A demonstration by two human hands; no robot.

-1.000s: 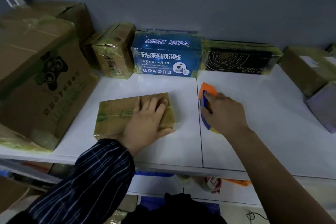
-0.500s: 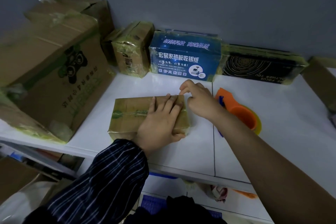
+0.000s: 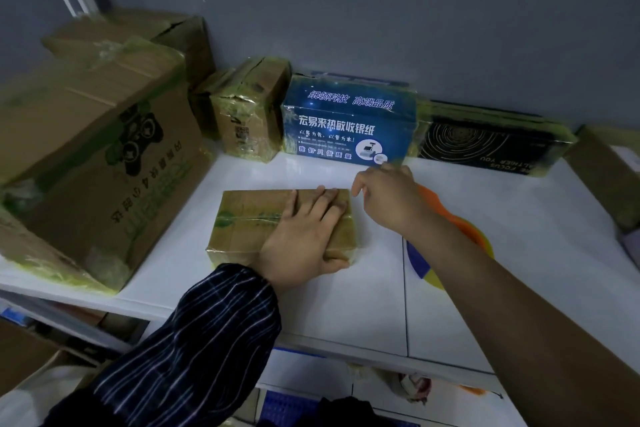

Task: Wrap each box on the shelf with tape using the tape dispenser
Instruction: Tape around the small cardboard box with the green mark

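Observation:
A small brown box (image 3: 249, 222), wound in yellowish clear tape, lies flat on the white shelf (image 3: 519, 288). My left hand (image 3: 304, 232) presses down on its right half with straight fingers, the thumb against the near right edge. My right hand (image 3: 388, 198) hovers just past the box's far right corner, fingers loosely bent and thumb pointing toward the corner; I see nothing in it. The orange and blue tape dispenser (image 3: 464, 229) with its yellowish roll lies on the shelf beneath my right forearm, partly hidden by it.
A large taped carton (image 3: 97, 156) fills the left end. Along the back wall stand a small taped brown box (image 3: 249, 114), a blue printed box (image 3: 346, 121) and a black box (image 3: 485, 139). Another brown box (image 3: 602, 166) sits far right. The shelf's front edge is near me.
My right hand let go of the tape dispenser, left it on the shelf and moved left to the box's far right corner. My left hand stayed pressed on the box.

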